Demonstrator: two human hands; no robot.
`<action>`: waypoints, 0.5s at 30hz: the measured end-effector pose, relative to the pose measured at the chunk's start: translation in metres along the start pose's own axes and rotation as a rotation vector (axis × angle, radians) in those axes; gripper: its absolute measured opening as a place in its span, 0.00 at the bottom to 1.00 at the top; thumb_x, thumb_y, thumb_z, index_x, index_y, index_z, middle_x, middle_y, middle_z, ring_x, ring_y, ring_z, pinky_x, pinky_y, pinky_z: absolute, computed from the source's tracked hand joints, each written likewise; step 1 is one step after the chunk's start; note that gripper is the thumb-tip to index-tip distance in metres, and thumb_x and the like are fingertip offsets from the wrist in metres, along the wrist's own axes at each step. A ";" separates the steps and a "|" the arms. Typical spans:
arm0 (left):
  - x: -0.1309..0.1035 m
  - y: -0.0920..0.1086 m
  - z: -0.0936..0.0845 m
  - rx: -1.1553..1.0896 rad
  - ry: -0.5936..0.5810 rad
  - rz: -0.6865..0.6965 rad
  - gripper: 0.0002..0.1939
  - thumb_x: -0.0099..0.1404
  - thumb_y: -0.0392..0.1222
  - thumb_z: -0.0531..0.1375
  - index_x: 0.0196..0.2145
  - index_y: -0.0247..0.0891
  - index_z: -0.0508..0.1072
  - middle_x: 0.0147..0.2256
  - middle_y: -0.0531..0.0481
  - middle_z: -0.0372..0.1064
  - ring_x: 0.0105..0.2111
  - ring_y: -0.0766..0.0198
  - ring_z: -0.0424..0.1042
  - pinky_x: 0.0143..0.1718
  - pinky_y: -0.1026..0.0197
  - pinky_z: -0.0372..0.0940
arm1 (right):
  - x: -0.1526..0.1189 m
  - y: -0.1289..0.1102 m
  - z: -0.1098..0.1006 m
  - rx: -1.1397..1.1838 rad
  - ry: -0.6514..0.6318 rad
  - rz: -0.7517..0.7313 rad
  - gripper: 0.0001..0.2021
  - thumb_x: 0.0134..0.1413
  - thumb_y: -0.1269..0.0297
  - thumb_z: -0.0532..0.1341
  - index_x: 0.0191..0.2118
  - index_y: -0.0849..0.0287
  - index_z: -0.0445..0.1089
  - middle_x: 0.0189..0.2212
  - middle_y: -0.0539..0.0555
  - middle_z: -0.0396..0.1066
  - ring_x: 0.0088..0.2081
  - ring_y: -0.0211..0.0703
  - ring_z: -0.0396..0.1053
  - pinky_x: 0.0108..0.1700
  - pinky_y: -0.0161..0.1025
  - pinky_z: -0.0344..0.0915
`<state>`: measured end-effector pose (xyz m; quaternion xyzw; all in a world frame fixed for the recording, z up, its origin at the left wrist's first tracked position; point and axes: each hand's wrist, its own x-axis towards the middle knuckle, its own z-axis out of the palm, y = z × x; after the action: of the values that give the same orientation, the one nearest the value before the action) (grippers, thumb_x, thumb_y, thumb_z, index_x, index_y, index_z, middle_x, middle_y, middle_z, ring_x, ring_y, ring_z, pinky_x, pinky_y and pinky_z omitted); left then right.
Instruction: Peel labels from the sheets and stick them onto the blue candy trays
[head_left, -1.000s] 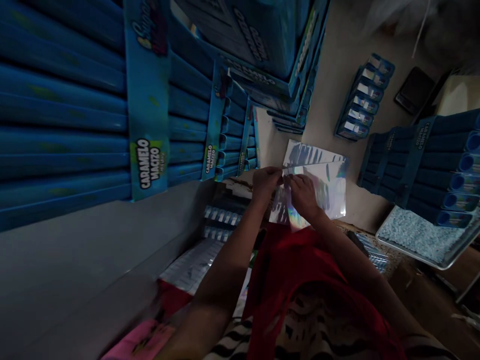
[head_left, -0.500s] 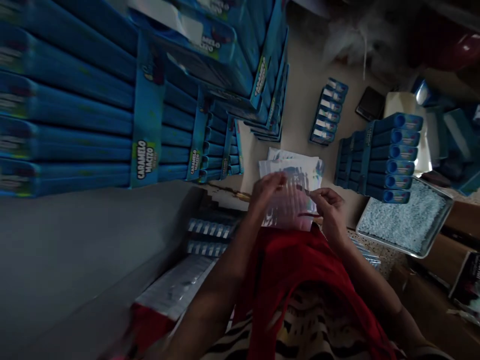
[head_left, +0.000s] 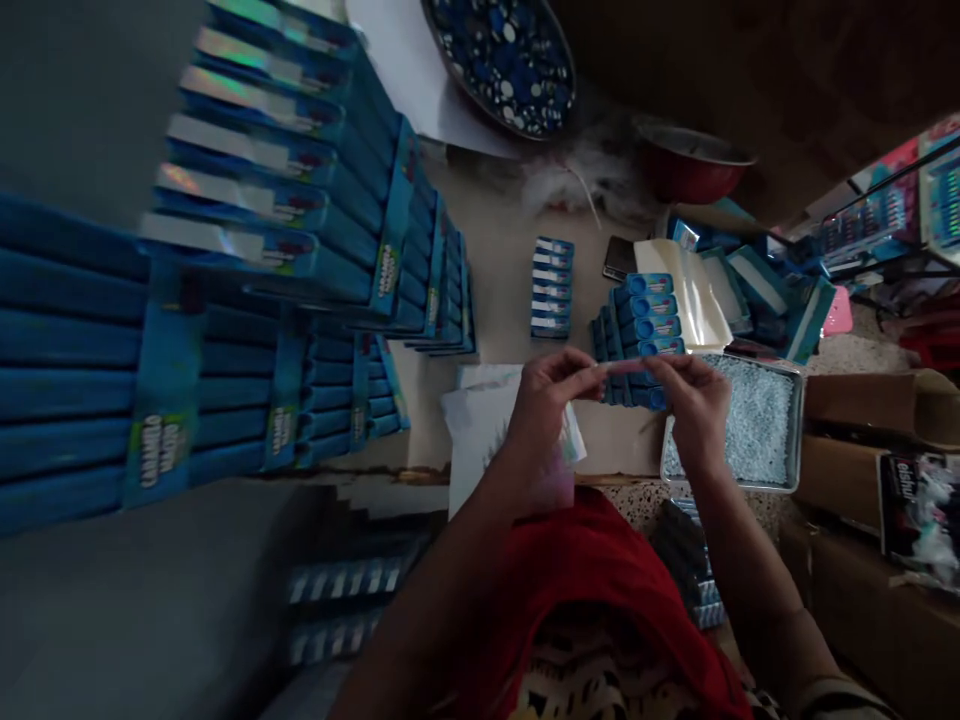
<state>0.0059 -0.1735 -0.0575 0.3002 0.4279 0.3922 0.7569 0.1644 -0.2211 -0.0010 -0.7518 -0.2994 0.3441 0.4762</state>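
Observation:
A thin pinkish strip (head_left: 627,366) is stretched level between my two hands; its material is too blurred to tell. My left hand (head_left: 549,392) pinches one end between thumb and fingers. The other end is pinched by my right hand (head_left: 691,400). Below and left of my left hand lie white and clear plastic sheets (head_left: 471,450), partly covered by my forearm. Just behind the strip stands a banded stack of blue candy boxes (head_left: 651,325) with round openings. A smaller row of blue boxes (head_left: 551,290) sits farther back.
Tall stacks of blue boxes (head_left: 360,180) rise at left. A metal tray of pale blue pellets (head_left: 761,420) is at right, near cardboard boxes (head_left: 855,410). At the back are a bowl of blue and white pieces (head_left: 510,60) and a red bowl (head_left: 694,170).
My hands have lifted off the plastic sheets and moved right, with the strip now held between them. The view has turned, bringing the bowls at the back into sight.

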 end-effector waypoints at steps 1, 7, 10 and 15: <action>0.014 0.003 0.010 0.021 0.008 0.036 0.16 0.52 0.52 0.75 0.27 0.38 0.78 0.25 0.52 0.74 0.25 0.66 0.72 0.31 0.62 0.71 | 0.017 -0.005 -0.002 -0.022 0.022 -0.039 0.12 0.49 0.54 0.73 0.33 0.58 0.81 0.23 0.48 0.72 0.22 0.33 0.61 0.22 0.34 0.59; 0.101 -0.005 0.037 0.243 0.217 0.229 0.16 0.58 0.53 0.70 0.25 0.38 0.78 0.22 0.53 0.71 0.21 0.68 0.67 0.25 0.65 0.63 | 0.119 -0.004 0.002 -0.181 -0.025 -0.114 0.12 0.47 0.55 0.71 0.32 0.59 0.80 0.20 0.47 0.69 0.22 0.37 0.65 0.23 0.36 0.64; 0.121 -0.010 0.033 0.317 0.247 0.255 0.15 0.59 0.52 0.69 0.25 0.38 0.79 0.21 0.53 0.71 0.21 0.67 0.67 0.25 0.64 0.61 | 0.145 0.004 0.007 -0.310 -0.015 -0.157 0.12 0.46 0.55 0.71 0.32 0.60 0.81 0.21 0.48 0.71 0.24 0.38 0.67 0.26 0.36 0.64; 0.130 -0.009 0.027 0.357 0.242 0.231 0.14 0.60 0.52 0.69 0.27 0.37 0.80 0.23 0.52 0.73 0.23 0.66 0.69 0.26 0.64 0.63 | 0.156 0.009 0.011 -0.433 0.002 -0.203 0.12 0.47 0.55 0.71 0.32 0.60 0.82 0.21 0.49 0.71 0.27 0.39 0.68 0.30 0.37 0.63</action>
<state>0.0755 -0.0708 -0.1055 0.4269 0.5407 0.4276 0.5853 0.2479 -0.0977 -0.0491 -0.8028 -0.4398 0.2217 0.3361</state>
